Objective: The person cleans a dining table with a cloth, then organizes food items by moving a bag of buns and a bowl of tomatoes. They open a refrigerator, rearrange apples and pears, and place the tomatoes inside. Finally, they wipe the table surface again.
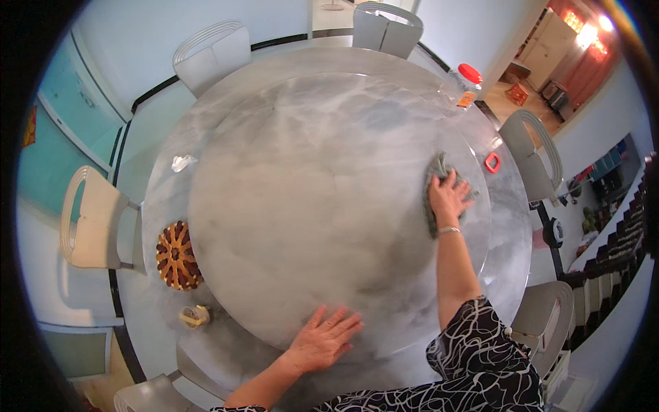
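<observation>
Under my right hand (449,198) lies a crumpled grey-green cloth (431,206), pressed flat against the right part of a round marbled turntable (319,206). The fingers of that hand are spread over the cloth, and a bracelet circles the wrist. My left hand (325,342) is at the near edge of the turntable, palm down, with its fingers apart and nothing in it. Beneath the turntable is a larger round table (507,232) with the same grey marbled look.
On the table's outer rim stand a red-lidded plastic jar (466,85), a red ring-shaped item (492,162), a crumpled white tissue (183,163), a round brown woven-looking mat (178,256) and a small clear container with a yellow handle (195,316). Several chairs, including a beige one (98,221), surround the table.
</observation>
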### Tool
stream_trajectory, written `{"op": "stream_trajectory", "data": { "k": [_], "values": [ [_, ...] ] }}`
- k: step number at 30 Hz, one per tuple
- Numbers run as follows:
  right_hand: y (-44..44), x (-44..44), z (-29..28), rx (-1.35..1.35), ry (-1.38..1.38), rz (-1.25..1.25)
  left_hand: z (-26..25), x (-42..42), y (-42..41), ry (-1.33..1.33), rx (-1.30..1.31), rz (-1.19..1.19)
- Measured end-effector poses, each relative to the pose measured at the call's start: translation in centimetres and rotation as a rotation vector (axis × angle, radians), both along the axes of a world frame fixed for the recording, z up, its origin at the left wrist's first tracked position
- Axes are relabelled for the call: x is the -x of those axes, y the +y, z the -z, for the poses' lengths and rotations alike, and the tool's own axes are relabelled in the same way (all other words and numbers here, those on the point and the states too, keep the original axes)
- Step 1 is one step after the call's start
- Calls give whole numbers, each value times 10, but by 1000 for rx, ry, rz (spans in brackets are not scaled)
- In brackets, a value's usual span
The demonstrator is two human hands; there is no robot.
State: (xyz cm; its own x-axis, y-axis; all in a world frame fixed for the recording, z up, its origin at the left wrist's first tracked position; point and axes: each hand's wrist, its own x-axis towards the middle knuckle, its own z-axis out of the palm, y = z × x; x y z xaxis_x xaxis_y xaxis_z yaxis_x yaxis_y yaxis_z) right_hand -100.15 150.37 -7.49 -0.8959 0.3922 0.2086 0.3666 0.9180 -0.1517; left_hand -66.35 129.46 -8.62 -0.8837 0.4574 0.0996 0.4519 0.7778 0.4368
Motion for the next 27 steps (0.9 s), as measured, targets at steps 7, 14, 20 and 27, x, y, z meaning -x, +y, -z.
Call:
{"op": "stream_trajectory", "data": {
  "k": [7, 14, 20, 27],
  "values": [
    [-192, -144, 24, 80, 110, -1469, -19, 30, -23, 199, -321, -207],
    [-103, -218, 5, 289, -231, -1665, -37, 29, -64, 224, -108, -405],
    [-137, -83, 14, -21, 11, -930, -17, 4, -61, 249, -113, -454],
    [-269, -109, 26, 2, 24, -1219, -24, -30, -51, 313, -217, -484]
  ]
}}
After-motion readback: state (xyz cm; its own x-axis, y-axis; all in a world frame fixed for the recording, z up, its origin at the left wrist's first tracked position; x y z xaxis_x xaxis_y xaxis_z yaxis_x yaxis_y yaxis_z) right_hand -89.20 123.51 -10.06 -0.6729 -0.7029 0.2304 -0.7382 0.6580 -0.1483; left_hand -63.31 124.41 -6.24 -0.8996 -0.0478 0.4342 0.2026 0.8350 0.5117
